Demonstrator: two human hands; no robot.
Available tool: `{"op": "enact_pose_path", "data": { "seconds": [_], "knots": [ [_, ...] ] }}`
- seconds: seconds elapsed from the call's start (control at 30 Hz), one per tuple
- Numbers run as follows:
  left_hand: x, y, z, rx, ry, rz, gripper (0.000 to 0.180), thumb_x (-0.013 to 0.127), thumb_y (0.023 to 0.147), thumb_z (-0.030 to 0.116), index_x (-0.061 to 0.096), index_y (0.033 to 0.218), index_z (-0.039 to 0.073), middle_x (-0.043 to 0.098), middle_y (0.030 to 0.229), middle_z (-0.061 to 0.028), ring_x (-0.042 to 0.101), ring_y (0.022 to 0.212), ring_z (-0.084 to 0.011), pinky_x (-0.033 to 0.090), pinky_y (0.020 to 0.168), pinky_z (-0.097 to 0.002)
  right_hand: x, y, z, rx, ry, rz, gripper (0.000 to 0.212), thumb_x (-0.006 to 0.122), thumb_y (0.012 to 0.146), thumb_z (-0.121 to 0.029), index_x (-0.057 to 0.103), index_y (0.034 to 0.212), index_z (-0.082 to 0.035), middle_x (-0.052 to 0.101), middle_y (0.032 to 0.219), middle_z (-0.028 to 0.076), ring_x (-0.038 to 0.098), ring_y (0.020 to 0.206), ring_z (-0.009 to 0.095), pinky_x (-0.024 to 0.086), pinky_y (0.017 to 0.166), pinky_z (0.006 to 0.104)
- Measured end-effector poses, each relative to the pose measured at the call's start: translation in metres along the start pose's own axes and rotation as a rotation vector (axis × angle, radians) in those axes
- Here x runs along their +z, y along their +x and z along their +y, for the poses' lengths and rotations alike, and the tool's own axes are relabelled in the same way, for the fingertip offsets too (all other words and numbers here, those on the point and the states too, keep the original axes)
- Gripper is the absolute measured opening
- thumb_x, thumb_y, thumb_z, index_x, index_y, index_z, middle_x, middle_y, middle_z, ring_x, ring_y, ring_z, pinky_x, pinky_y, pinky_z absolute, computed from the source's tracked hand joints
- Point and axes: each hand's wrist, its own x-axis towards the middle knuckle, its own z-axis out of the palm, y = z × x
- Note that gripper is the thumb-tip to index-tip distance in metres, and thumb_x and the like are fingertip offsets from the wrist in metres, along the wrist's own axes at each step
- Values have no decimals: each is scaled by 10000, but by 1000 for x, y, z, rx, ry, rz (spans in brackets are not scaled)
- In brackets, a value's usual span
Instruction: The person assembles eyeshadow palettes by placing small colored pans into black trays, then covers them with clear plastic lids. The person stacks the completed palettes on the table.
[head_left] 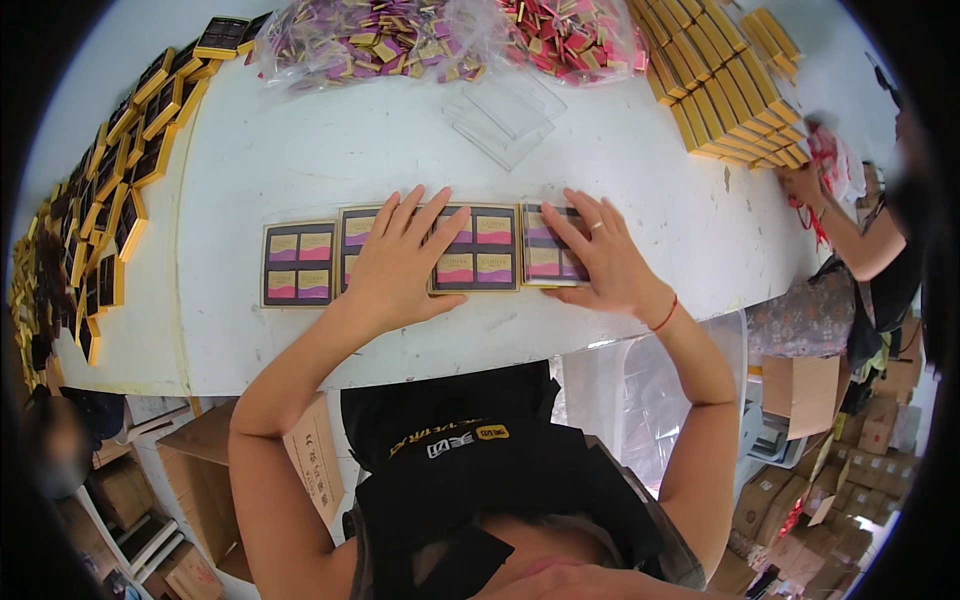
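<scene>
Row of boxes (475, 249): four dark, gold-edged boxes side by side on the white table (300, 150), filled with gold, purple and pink squares.
Left hand (405, 265): palm down over the two middle boxes, fingers spread and straight.
Right hand (607, 260): over the box at the row's three o'clock end, fingers spread apart, thumb by the near edge; whether they grip it I cannot tell.
Clear plastic pieces (505, 120): at one o'clock from the row.
Plastic bags of wrapped squares (400, 45): at twelve.
Stacked yellow boxes (735, 100): at two.
Loose dark-topped boxes (125, 190): between nine and eleven.
</scene>
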Motion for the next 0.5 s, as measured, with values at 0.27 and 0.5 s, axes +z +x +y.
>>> {"op": "enact_pose_path", "data": {
  "seconds": [0.27,0.5],
  "knots": [
    [2,3,6,25,-23,28,985,803,712,502,373,1459,25,325,1548,-150,266,1444,-367,178,1206,-506,-11,4,-7,83,189,-5,969,892,597,-386,483,1449,-174,422,1399,206,432,1245,376,351,1053,494],
    [13,12,7,-9,-79,34,950,785,729,513,405,1416,-21,335,1543,-138,258,1453,-334,183,1210,-484,1,3,-8,127,202,-75,982,898,594,-395,492,1453,-146,372,1474,193,363,1308,391,335,1093,507]
  ]
}}
